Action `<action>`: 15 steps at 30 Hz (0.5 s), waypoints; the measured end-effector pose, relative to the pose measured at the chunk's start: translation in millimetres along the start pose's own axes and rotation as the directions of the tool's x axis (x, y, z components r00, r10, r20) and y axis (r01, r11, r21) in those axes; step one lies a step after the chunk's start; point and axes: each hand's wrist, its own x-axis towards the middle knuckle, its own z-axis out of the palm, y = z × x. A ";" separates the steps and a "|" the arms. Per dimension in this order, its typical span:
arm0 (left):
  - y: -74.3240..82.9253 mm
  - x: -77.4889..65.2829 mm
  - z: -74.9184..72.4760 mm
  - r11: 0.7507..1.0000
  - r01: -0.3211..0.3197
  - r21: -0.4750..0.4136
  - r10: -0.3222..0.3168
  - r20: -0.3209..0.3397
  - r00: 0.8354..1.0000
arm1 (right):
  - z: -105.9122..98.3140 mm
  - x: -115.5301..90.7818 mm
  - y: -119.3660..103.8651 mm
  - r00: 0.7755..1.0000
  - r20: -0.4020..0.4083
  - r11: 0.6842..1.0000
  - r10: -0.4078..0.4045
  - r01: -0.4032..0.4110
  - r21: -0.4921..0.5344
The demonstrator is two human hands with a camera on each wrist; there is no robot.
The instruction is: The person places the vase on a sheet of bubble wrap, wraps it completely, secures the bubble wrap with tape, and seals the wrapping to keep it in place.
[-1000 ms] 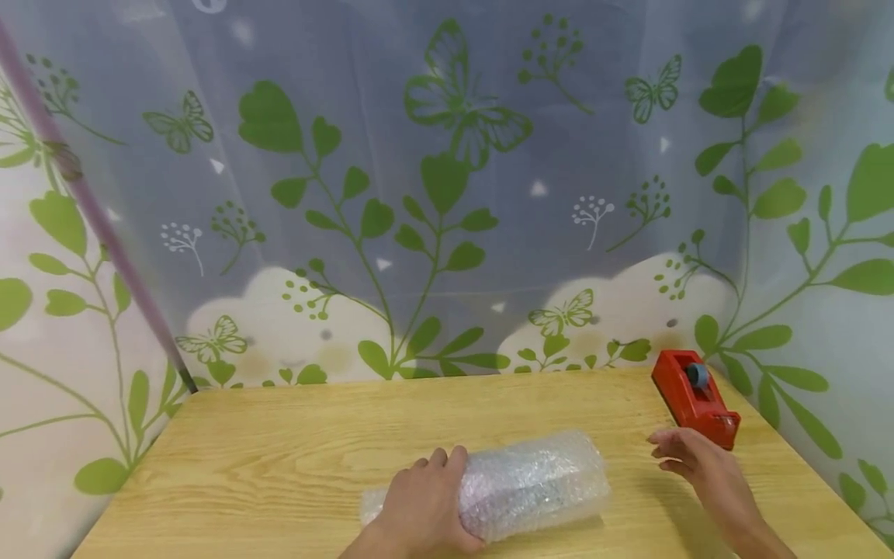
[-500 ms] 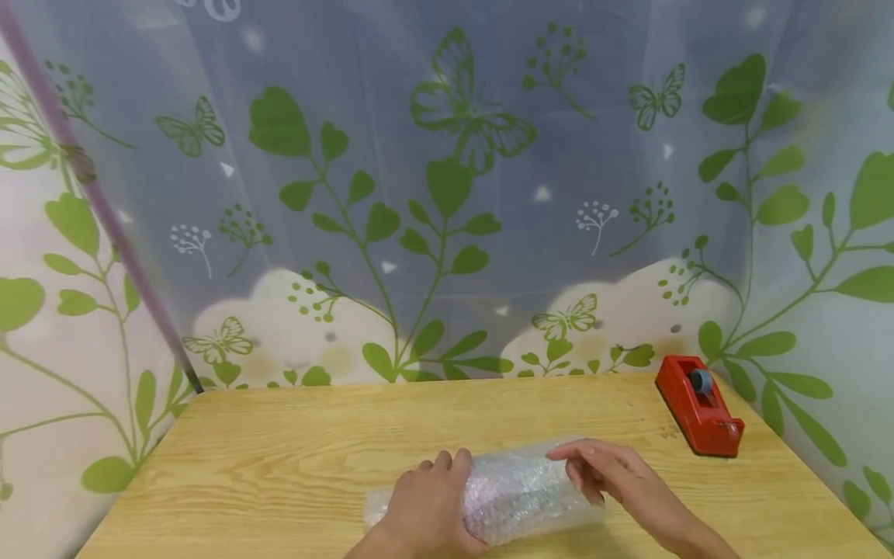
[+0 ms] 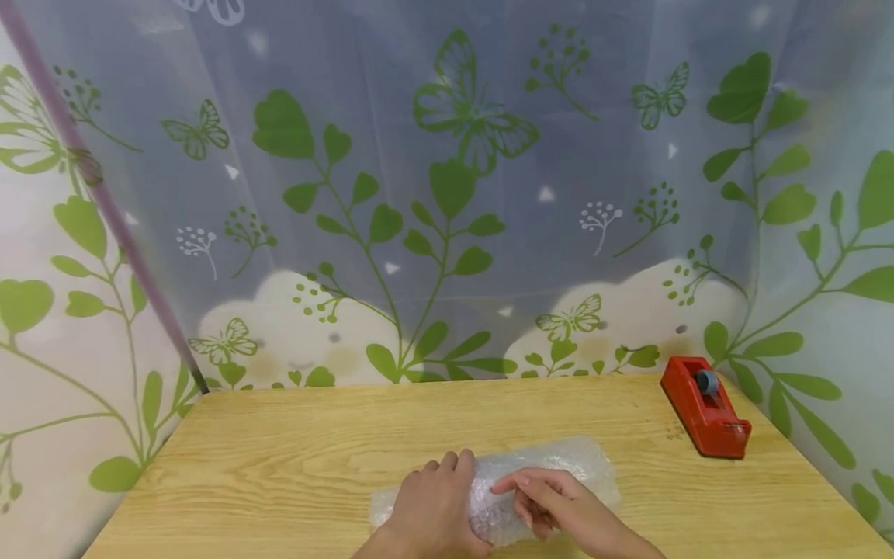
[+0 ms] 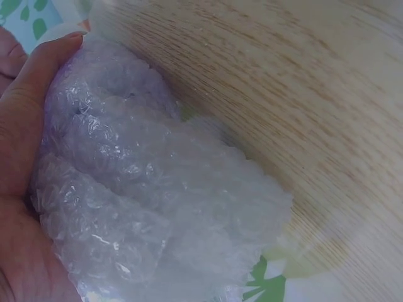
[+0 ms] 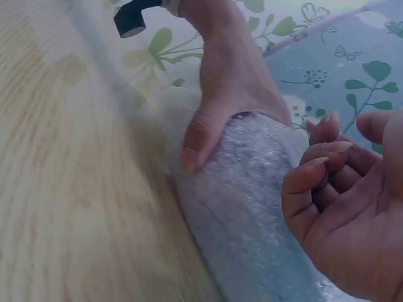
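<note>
A bubble-wrapped bundle [image 3: 594, 473] lies on the table, slightly slanted, its far end to the right. My left hand [image 3: 433, 497] grips its left part from above; in the left wrist view the thumb and palm curve round the bubble wrap [image 4: 157, 170]. Over the middle of the bundle is my right hand [image 3: 552, 505], index finger stretched along the wrap and the other fingers bent inward. Seen from the right wrist, the right hand's fingers [image 5: 308, 195] are curled beside the bundle. Whether something thin sits between thumb and index finger is hidden. The wrapped contents look faintly purple.
A red tape dispenser [image 3: 705, 407] with a small blue-grey roll stands at the table's right side. The wooden table [image 3: 244, 450] ends at a leaf-and-butterfly patterned curtain [image 3: 335, 178]. In the right wrist view a dark device [image 5: 132, 22] sits by the left wrist.
My right hand has moved left from beside the tape dispenser to over the bundle. My left hand keeps its grip. The head view has shifted slightly.
</note>
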 end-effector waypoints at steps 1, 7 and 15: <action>0.2 -0.2 -0.1 1.000 -0.001 -0.001 0.001 -0.001 1.000 | 2.1 1.0 1.3 1.000 -0.013 1.000 0.022 -0.022 0.002; 2.3 -0.5 0.0 1.000 -0.004 0.005 0.004 0.006 1.000 | 8.1 4.6 6.7 0.993 -0.081 0.997 0.082 -0.081 0.018; 4.5 -0.7 0.4 0.999 -0.004 0.040 0.005 -0.019 1.000 | 16.9 5.8 9.3 0.978 -0.149 0.990 0.143 -0.143 0.011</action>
